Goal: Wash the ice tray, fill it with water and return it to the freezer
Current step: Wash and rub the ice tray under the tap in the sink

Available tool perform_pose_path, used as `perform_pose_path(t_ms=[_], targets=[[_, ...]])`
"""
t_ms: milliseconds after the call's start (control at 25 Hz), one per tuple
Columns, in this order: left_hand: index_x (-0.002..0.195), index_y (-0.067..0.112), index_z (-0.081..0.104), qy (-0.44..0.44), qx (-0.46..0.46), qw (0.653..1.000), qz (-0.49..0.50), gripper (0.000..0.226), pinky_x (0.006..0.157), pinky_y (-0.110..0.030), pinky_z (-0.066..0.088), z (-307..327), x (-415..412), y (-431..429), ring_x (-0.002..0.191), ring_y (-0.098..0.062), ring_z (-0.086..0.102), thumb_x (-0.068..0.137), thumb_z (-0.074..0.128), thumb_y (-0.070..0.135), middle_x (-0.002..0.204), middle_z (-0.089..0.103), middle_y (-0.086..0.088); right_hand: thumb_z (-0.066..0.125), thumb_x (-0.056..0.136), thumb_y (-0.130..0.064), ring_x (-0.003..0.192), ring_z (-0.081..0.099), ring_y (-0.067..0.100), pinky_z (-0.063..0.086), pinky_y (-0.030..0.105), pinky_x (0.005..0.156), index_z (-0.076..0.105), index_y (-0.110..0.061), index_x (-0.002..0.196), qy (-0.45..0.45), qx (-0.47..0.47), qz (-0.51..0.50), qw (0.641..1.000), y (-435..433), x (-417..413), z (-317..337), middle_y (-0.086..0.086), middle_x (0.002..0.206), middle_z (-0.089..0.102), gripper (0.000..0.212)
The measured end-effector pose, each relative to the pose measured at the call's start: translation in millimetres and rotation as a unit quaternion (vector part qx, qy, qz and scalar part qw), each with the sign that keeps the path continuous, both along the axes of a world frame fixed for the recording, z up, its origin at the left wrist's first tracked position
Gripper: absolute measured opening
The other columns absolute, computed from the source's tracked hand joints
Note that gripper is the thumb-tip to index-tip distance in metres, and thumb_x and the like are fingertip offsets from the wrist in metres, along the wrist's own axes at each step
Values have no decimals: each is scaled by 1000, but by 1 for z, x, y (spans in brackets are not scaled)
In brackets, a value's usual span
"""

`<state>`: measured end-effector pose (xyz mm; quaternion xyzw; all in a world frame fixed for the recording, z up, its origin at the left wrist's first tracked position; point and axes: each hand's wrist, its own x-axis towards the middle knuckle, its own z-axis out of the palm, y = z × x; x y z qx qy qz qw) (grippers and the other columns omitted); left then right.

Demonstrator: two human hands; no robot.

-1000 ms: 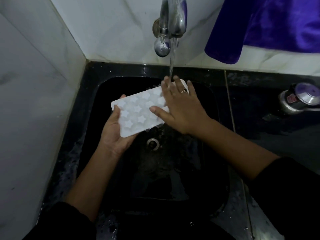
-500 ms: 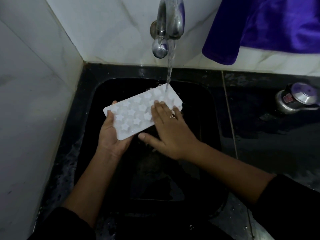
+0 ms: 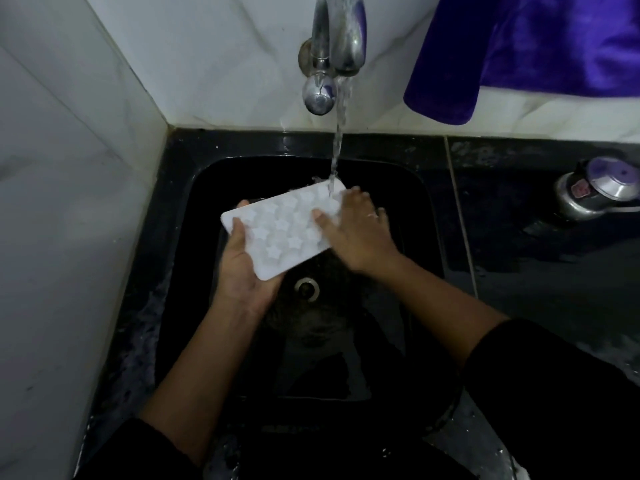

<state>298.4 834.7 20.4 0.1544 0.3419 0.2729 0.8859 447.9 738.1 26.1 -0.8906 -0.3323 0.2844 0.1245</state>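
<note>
White plastic with star-shaped cavities, the ice tray (image 3: 287,230) is held cavities-up over the basin of a black sink (image 3: 194,202), above and a little to the left of the round metal drain (image 3: 307,289). Its long side runs from the near left up to the far right, and its far right corner sits directly under the tap (image 3: 337,36).

A thin stream of water (image 3: 338,140) falls from the spout and lands on that corner.

The left hand (image 3: 242,271) cups the tray's near left end from beneath. Its thumb is curled over the near edge onto the top face, and one fingertip shows over the far edge, so the tray is clamped in this hand.

The right hand (image 3: 362,233) lies palm-down across the tray's right end. Its thumb presses on the top face and the fingers are spread and fairly straight, reaching past the right edge. It is slightly blurred, and the fingers do not appear to curl round the tray.

Both forearms come in from the bottom of the view, with dark sleeves (image 3: 554,393) pushed up.

White marble-patterned tiles (image 3: 69,168) line the wall behind the sink and on its left. A purple cloth (image 3: 540,46) hangs down over the back wall on the right. Below it, a shiny metal vessel with a red label (image 3: 595,194) lies on the wet black counter (image 3: 536,278), well apart from the sink.
</note>
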Motion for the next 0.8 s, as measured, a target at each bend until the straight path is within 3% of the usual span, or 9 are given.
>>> perform_pose_path(t_ms=[80, 160, 280, 360, 440, 560, 640, 720, 800], targets=[[112, 26, 81, 15, 5, 1000, -4, 48, 110, -58, 47, 1, 10, -10, 122, -33, 69, 112, 35, 43, 133, 71, -15, 20, 99, -77, 161, -2, 26, -1, 50, 129, 3, -7, 165, 37, -12, -85, 996, 10, 9, 1, 13, 174, -1, 98], [135, 25, 65, 7, 8, 1000, 11, 40, 110, -58, 49, -5, 20, 0, 128, -35, 65, 112, 37, 44, 143, 65, -17, 20, 99, -77, 161, -6, 25, -2, 48, 129, 0, -7, 165, 41, 28, -4, 999, 11, -22, 8, 13, 174, -5, 98], [159, 21, 39, 8, 25, 999, -28, 61, 108, -58, 50, -23, 33, 11, 138, -40, 56, 106, 48, 50, 155, 53, -20, 19, 99, -76, 161, -6, 21, -4, 47, 129, 0, -9, 166, 68, 59, 69, 994, 7, -45, 9, 9, 174, -4, 96], [164, 19, 30, 0, 44, 995, -84, 84, 114, -65, 42, -28, 45, -1, 145, -44, 47, 96, 68, 51, 159, 47, -23, 22, 97, -79, 159, 16, 29, 12, 50, 128, 17, -6, 164, 45, 55, -70, 995, 21, -3, -2, 16, 171, 17, 98], [164, 19, 30, 9, 46, 993, -107, 89, 115, -65, 40, -25, 54, -13, 145, -44, 46, 92, 72, 51, 158, 47, -24, 22, 97, -79, 156, 23, 33, 18, 49, 127, 22, -3, 162, 57, 33, -178, 982, 28, 18, -5, 20, 168, 23, 100], [156, 32, 44, 53, 36, 997, -53, 53, 115, -62, 43, -18, 66, -7, 136, -42, 57, 106, 51, 46, 149, 58, -20, 21, 100, -74, 159, 13, 29, 12, 49, 128, 15, -7, 164, 101, 63, -82, 990, 25, -9, -2, 16, 172, 13, 93], [153, 35, 48, 63, 37, 996, -60, 44, 106, -57, 53, -11, 71, -9, 126, -37, 66, 110, 42, 45, 145, 62, -19, 24, 103, -69, 159, 15, 29, 13, 48, 128, 18, -7, 164, 131, 103, -66, 984, 21, -13, -1, 14, 172, 15, 87], [153, 27, 48, 68, 37, 992, -97, 49, 94, -51, 61, -15, 74, -23, 121, -34, 68, 108, 42, 45, 145, 62, -19, 29, 104, -66, 150, 33, 37, 26, 48, 123, 35, 0, 156, 89, 87, -173, 977, 28, 25, -16, 22, 162, 35, 84], [152, 15, 50, 93, 20, 988, -123, 58, 100, -54, 58, -16, 73, -34, 124, -34, 66, 106, 43, 50, 145, 62, -20, 19, 99, -73, 147, 37, 39, 28, 49, 122, 41, 2, 152, 61, 43, -227, 971, 30, 43, -24, 28, 157, 40, 95]])
